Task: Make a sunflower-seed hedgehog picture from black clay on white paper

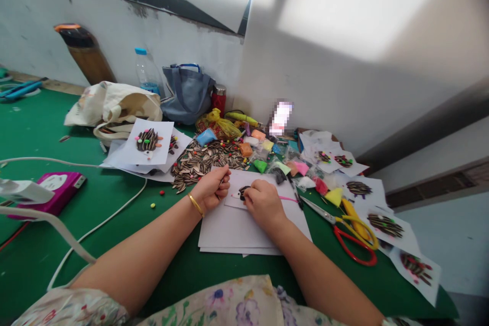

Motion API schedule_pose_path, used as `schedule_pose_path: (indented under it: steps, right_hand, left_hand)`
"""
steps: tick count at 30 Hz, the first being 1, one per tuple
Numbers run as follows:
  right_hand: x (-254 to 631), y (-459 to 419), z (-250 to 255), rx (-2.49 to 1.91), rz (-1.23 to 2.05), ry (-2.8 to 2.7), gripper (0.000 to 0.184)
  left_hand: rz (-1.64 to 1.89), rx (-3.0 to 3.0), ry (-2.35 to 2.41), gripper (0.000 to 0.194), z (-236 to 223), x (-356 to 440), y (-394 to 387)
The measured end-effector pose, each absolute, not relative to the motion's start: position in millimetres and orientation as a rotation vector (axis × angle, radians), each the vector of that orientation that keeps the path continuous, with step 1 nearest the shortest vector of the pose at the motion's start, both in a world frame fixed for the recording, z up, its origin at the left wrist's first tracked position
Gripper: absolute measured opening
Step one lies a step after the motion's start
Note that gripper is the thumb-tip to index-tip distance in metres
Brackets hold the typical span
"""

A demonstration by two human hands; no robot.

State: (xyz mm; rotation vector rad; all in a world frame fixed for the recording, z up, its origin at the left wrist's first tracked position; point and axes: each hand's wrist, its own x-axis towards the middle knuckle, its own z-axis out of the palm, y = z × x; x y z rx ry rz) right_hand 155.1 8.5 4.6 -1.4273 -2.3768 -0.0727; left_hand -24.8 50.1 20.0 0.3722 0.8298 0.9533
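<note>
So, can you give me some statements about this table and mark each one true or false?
1. The scissors lie to the right of the paper stack. True.
2. The right hand holds the scissors. False: it is at the small seed figure.
3. A gold bracelet circles the left wrist. True.
4. The seed pile sits in a bowl. False: it lies loose on the green table.
5. The clear bottle has a blue cap. True.

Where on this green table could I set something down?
Best patch: green table left of the tote bag, beyond the upper white cable. A smaller one lies between scissors and right forearm. Crowded: beyond the paper stack, with seeds and colored packets.
</note>
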Motion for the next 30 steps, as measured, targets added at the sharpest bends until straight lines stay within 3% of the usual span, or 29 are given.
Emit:
schedule_pose_path:
  steps: [12, 30]
  right_hand:
    - [149, 7, 9, -1.463, -0.188, -2.444, 0.007]
    - [151, -5, 30, -1.245, 0.059, -2.102, 0.023]
  left_hand:
    - [0.926, 0.186, 0.678, 0.022, 20, -29, 50]
    - [0.931, -0.117, 0.479, 0.018, 28, -22, 37]
